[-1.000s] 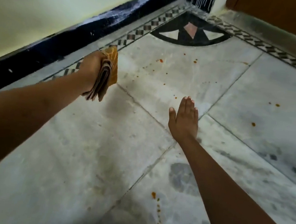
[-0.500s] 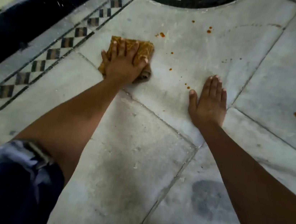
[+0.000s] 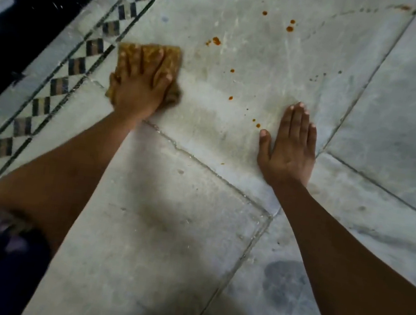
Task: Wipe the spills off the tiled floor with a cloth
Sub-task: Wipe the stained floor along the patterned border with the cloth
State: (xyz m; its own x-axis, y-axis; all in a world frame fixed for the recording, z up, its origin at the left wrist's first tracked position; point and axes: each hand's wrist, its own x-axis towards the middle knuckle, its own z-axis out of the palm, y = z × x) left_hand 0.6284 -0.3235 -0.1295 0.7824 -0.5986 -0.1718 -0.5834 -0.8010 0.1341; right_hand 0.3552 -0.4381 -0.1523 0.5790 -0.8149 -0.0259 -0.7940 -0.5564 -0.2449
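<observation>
Two hands flat on the tiled floor [image 3: 191, 234]. Left hand [image 3: 139, 87] is spread palm-down on the cloth [image 3: 172, 56], fingers splayed, pressing rather than gripping. The cloth is folded, orange-yellow, just beside the checkered border [image 3: 60, 85] at its 9 o'clock. Right hand [image 3: 288, 149] is open, palm down on bare tile, holding nothing. Orange spills [image 3: 216, 41]: drops at the cloth's 1 o'clock, a trail between the hands, one at the right hand's 3 o'clock.
</observation>
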